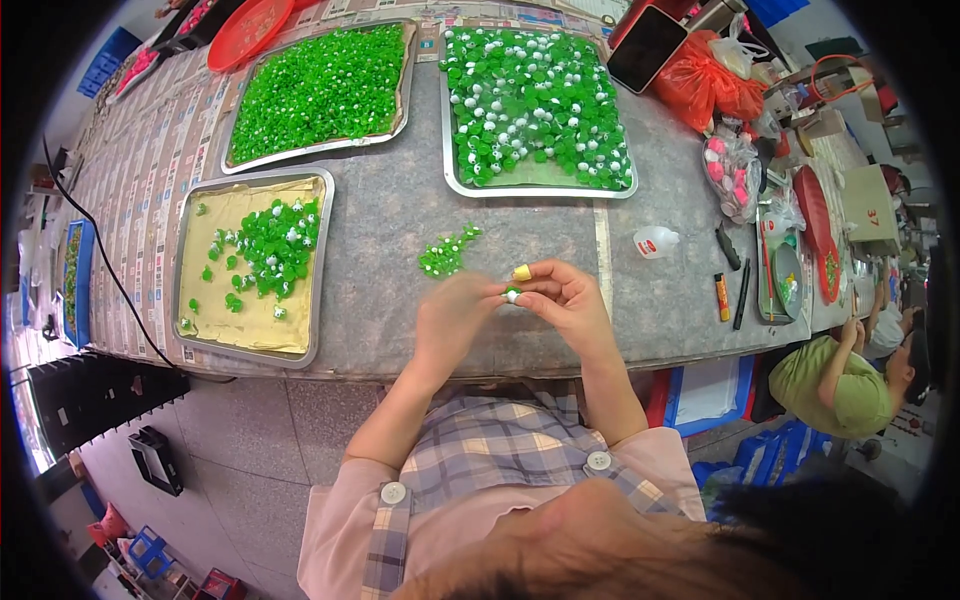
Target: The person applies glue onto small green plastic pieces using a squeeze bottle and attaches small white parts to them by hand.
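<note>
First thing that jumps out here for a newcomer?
Bright green: two metal trays heaped with small green pieces at the table's far edge, the left tray all green, the right tray mixed with white. Nearer, the left hand and right hand pinch one small green-and-white piece beside a loose green pile.

Both forearms rose from the lower centre of the frame, converging at mid-frame. The left hand [452, 312] and right hand [562, 298] met fingertip to fingertip, fingers curled in a pinching grip, wrists bent inward.
</note>
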The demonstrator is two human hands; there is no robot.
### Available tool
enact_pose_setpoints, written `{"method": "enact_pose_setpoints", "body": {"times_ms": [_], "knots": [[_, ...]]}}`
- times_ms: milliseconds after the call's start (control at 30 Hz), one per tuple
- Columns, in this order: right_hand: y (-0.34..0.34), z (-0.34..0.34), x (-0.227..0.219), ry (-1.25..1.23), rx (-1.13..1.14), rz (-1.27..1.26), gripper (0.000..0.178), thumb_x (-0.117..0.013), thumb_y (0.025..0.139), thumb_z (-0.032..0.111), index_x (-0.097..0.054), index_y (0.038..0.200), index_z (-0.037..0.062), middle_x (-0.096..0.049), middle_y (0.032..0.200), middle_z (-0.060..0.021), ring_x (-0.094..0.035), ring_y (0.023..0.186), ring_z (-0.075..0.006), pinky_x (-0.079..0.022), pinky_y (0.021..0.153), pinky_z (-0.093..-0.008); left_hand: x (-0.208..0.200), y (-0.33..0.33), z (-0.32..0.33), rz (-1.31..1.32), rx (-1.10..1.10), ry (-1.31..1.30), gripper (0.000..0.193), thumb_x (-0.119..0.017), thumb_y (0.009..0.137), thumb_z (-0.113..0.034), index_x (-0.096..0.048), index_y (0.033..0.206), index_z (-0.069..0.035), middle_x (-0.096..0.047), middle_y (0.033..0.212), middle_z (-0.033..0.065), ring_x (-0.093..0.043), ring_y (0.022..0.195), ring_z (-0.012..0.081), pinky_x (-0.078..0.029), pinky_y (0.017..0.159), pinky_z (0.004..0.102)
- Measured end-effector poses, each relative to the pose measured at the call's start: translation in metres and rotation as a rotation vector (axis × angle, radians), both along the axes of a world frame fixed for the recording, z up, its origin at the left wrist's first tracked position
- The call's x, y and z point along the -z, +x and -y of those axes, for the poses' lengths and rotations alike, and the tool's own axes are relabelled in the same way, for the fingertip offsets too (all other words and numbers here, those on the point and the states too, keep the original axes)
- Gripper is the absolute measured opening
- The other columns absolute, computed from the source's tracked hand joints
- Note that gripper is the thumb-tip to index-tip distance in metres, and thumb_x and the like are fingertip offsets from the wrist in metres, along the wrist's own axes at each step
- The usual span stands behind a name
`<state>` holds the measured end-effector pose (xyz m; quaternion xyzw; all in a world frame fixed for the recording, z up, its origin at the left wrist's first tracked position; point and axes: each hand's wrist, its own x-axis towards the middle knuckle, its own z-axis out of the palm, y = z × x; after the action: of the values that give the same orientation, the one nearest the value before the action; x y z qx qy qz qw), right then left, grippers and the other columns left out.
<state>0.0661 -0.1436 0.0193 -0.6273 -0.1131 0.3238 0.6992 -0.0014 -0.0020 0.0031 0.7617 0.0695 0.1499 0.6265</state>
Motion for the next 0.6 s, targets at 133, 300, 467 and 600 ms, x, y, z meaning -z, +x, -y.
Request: {"method": "enact_pose_setpoints", "body": {"times_ms": [133, 300, 467, 600], "knots": [[-0.001, 0.002, 0.001, 0.062, 0.008, -0.077, 0.024, -0.056, 0.071, 0.002, -0.05, 0.094, -0.0017, -0.057, 0.085, -0.0073, -0.054, 0.079, -0.0099, -0.043, 0.065, -0.0183, -0.012, 0.002, -0.003, -0.027, 0.084, 0.161, 0.008, -0.058, 0.066, 0.002, -0.058, 0.074, 0.0, -0.054, 0.073, 0.0057, -0.05, 0.067, 0.0116, -0.039, 0.056, 0.0208], [-0.002, 0.005, 0.0, 0.001, -0.03, -0.021, 0.023, -0.055, 0.072, 0.003, -0.053, 0.094, -0.0028, -0.057, 0.085, -0.0081, -0.054, 0.078, -0.0105, -0.043, 0.067, -0.0199, -0.008, 0.003, -0.006, -0.155, 0.123, -0.021, 0.007, -0.058, 0.066, -0.004, -0.058, 0.073, -0.002, -0.055, 0.072, 0.0058, -0.052, 0.067, 0.0146, -0.04, 0.058, 0.0232], [-0.005, 0.004, 0.004, -0.013, -0.037, 0.027, 0.021, -0.055, 0.073, 0.004, -0.054, 0.092, -0.0036, -0.057, 0.085, -0.0076, -0.053, 0.076, -0.0104, -0.043, 0.068, -0.0205, -0.004, 0.004, -0.009, -0.19, 0.143, -0.136, 0.01, -0.058, 0.065, -0.01, -0.059, 0.073, -0.004, -0.057, 0.071, 0.007, -0.054, 0.066, 0.0181, -0.042, 0.059, 0.0256], [-0.009, 0.001, 0.008, 0.071, 0.016, -0.054, 0.022, -0.055, 0.073, 0.005, -0.054, 0.094, -0.0034, -0.057, 0.085, -0.0079, -0.053, 0.076, -0.0106, -0.043, 0.068, -0.0204, 0.0, 0.004, -0.009, -0.206, 0.114, -0.165, 0.01, -0.058, 0.065, -0.011, -0.06, 0.072, -0.005, -0.057, 0.071, 0.0066, -0.054, 0.066, 0.0179, -0.042, 0.059, 0.0259]]}}
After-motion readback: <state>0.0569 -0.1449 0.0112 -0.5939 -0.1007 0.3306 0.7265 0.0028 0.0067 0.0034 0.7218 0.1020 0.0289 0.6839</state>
